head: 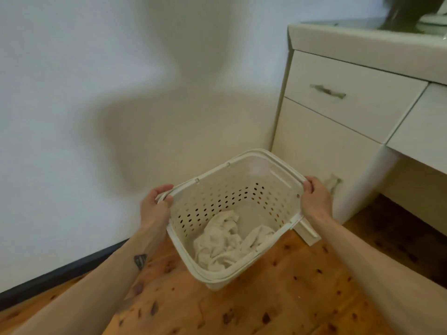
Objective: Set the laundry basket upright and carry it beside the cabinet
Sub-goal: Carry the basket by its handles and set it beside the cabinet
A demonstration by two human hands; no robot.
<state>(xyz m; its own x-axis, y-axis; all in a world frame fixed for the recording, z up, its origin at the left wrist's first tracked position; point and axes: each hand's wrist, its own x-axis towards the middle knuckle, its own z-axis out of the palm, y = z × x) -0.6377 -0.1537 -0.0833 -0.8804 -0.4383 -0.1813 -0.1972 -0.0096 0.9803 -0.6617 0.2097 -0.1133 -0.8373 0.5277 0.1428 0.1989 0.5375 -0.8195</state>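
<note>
The cream cabinet (338,131) with its drawers stood at two o'clock, the white wall (96,93) from nine to twelve, knotty wooden floor (278,298) below me; nothing lay between. I held the laundry basket (217,206) at the centre, mouth up and tipped toward me, just beside the cabinet: white, perforated, crumpled pale cloth (229,240) inside. My left hand (154,206) and right hand (314,199) each clasped its rim.
</note>
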